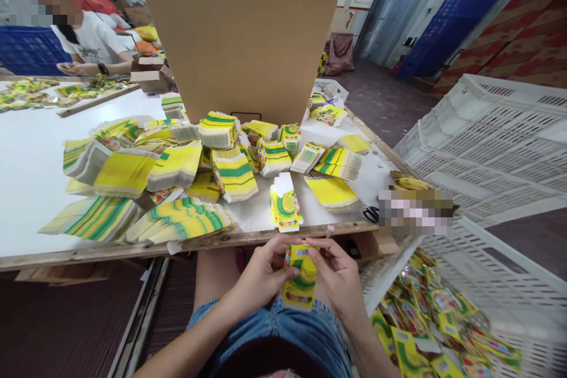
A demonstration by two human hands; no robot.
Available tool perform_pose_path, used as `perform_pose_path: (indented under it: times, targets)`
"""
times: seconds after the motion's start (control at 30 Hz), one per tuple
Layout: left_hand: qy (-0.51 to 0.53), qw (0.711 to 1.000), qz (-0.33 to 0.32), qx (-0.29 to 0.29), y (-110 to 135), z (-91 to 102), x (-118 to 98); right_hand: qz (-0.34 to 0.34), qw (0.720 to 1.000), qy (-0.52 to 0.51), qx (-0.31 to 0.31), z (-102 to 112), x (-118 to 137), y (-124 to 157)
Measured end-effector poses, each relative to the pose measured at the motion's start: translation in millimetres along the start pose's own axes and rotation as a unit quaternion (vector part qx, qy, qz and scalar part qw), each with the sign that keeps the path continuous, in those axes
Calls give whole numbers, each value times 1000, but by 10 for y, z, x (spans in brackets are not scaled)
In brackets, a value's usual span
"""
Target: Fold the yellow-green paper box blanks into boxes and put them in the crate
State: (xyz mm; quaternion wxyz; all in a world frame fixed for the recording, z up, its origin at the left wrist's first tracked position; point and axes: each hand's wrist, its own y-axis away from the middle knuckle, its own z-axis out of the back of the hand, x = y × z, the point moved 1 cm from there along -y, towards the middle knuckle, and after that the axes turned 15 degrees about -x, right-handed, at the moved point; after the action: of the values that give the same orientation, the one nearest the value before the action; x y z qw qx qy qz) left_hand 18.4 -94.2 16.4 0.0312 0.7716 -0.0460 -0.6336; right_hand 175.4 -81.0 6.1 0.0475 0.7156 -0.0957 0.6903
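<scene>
Above my lap, both hands hold one small yellow and green carton (301, 283). My left hand (268, 269) grips its left side, thumb across the front. Fingers of my right hand (339, 269) pinch its upper right edge. A barcode shows near the carton's top; its inside is hidden from me. Just beyond my hands, a flat unfolded carton (286, 204) lies at the table's front edge. Behind it are several stacks of flat cartons (234, 174), yellow with green stripes, heaped over the table (26, 183).
A tall brown cardboard panel (239, 29) rises behind the stacks. Right of me, a white crate (509, 271) holds many yellow-green packs (438, 313). Black scissors (371, 214) and bananas (410, 182) are at the table's right edge. Another person (95, 41) sits at the far left.
</scene>
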Motion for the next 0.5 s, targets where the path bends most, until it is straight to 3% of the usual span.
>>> perform_pose_path:
  times: [0.13, 0.23, 0.27, 0.33, 0.4, 0.43, 0.5]
  targets:
    - [-78, 995, -60, -27, 30, -96, -25, 19, 999, 32, 7, 95, 31, 36]
    - [-151, 980, -128, -8, -79, -77, 10, 84, 982, 162, -45, 442, 138, -28]
    - [-193, 967, -166, -15, -155, -39, 38, 118, 960, 234, -98, 607, 187, -70]
    - [-290, 924, -243, -49, -347, 75, 116, 199, 875, 386, -213, 935, 283, -152]
    - [-363, 886, -280, -75, -542, 192, 211, 213, 829, 450, -256, 1154, 320, -208]
    - [-368, 883, -284, -70, -618, 237, 254, 194, 835, 448, -253, 1197, 306, -219]
    - [-369, 880, -291, -65, -691, 293, 318, 120, 887, 388, -221, 1132, 209, -213]
